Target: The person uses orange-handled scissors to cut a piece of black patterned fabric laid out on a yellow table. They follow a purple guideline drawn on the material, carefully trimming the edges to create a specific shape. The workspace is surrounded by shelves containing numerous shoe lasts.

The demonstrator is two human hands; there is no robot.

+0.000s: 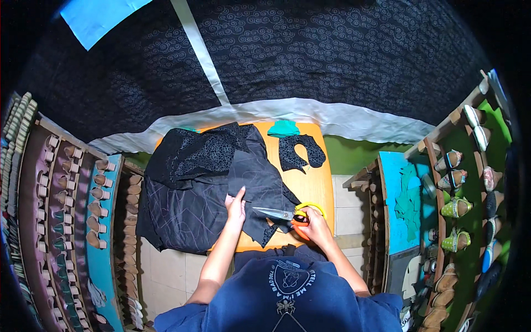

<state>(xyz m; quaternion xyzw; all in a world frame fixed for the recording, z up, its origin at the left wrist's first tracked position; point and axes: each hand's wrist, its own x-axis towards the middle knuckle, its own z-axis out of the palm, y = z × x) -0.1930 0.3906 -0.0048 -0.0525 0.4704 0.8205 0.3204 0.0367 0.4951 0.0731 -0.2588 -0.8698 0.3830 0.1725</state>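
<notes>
My right hand (316, 226) is wrapped around the handles of a pair of scissors (276, 213), one handle yellow and the other orange. The steel blades point left, over the dark patterned fabric (257, 185). On the left side of the blades, my left hand (236, 209) holds the fabric's edge, thumb on top and some fingers hidden. Beneath and behind lies a larger heap of dark cloth (182, 213), with a black lacy piece (207, 152) on it. All this rests on an orange-topped table (315, 188).
Cut black lacy pieces (292, 155) and a folded green cloth (284, 128) lie at the table's far right. Shoe racks (99, 205) stand left, and shelves with shoes (456, 207) stand right. A dark patterned curtain (310, 55) hangs behind. Green scraps (408, 196) lie on a blue panel.
</notes>
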